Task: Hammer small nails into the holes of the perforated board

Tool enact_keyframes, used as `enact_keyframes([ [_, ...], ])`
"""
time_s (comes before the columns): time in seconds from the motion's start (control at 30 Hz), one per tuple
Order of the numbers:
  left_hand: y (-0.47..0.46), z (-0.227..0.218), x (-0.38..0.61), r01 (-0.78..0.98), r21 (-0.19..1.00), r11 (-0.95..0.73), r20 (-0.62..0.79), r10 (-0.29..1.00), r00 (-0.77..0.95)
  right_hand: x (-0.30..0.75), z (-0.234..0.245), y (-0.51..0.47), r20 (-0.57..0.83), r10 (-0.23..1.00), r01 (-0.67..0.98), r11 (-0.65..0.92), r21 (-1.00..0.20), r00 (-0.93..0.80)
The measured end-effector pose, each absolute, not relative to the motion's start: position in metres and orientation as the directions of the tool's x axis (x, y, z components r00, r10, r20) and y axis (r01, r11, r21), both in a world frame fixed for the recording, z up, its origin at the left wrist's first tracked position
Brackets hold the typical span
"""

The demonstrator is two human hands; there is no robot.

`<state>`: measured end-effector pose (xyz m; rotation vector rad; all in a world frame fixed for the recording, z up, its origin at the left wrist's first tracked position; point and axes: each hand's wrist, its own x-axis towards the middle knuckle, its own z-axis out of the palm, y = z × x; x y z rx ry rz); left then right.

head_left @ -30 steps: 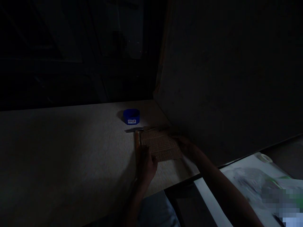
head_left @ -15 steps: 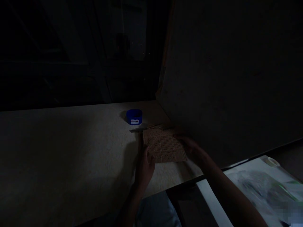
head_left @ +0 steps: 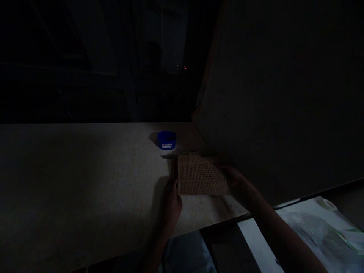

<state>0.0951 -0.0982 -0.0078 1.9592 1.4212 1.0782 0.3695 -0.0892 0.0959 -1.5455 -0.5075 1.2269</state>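
The scene is very dark. A small brown woven mat [head_left: 201, 177] lies on a pale board [head_left: 85, 178]. My left hand [head_left: 173, 201] rests at the mat's left edge, fingers curled against it. My right hand [head_left: 231, 175] holds the mat's right edge. A hammer [head_left: 171, 161] lies just left of the mat, its metal head pointing left and its handle running beside the mat, partly hidden by my left hand. A blue round tub [head_left: 167, 140] stands behind the hammer.
A large dark upright panel [head_left: 284, 98] rises right behind the mat. At the lower right lies a white printed sheet or bag [head_left: 313, 231]. The board's near edge [head_left: 216, 222] runs below my hands. The background is nearly black.
The mat has turned from tilted to square with the board and lies flatter. My left hand slid to its left edge, covering more of the hammer handle. The view shifted slightly.
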Motion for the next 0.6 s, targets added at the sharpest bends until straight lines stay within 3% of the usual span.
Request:
enact_keyframes([
  [0.27,-0.096,-0.023,0.101,0.474,0.809,-0.347,0.327,0.936,0.127,0.370,0.116,-0.092,-0.480,0.780,-0.257,-0.407,-0.877,0.402],
  [0.47,-0.095,-0.021,0.100,0.456,0.839,-0.296,0.283,0.954,0.098,0.363,0.138,-0.116,-0.278,0.821,-0.165,-0.225,-0.960,0.498],
  [0.6,-0.095,-0.008,0.089,0.375,0.888,-0.267,0.255,0.963,0.084,0.345,0.153,-0.135,-0.219,0.823,-0.190,-0.137,-0.972,0.524],
])
